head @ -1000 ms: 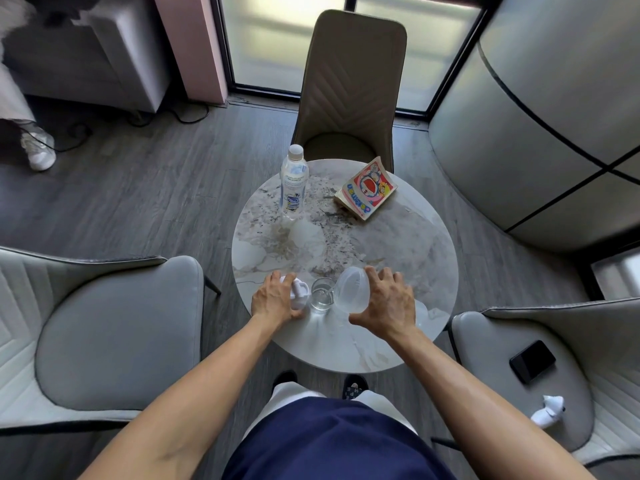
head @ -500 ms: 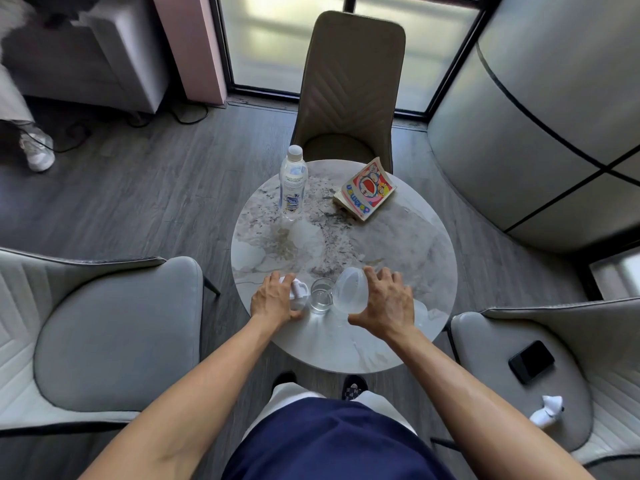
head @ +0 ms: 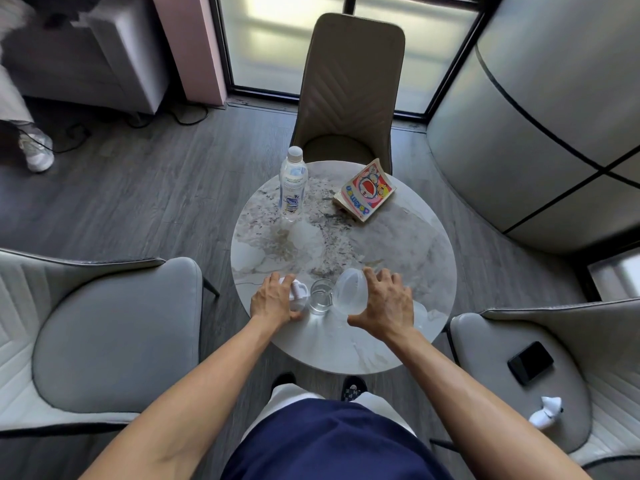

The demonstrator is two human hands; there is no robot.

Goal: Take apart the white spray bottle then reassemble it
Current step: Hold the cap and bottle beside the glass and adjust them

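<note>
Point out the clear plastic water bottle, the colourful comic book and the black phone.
Clear plastic water bottle with white cap (head: 292, 183): head view, on its label.
Colourful comic book (head: 366, 189): head view, middle of its front cover.
Black phone (head: 530, 362): head view, centre of its dark screen, on the grey chair seat.

Grey wood floor (head: 138, 202), round marble table (head: 398, 244) in the middle, padded chairs left (head: 104, 334), right (head: 540, 358) and far (head: 349, 88), frosted windows (head: 277, 39) glowing behind, grey panel wall (head: 554, 98) right.

Both bare forearms reaching forward, left hand (head: 275, 299) curled closed, right hand (head: 386, 306) gripping — fingers (head: 372, 277) spread
</note>
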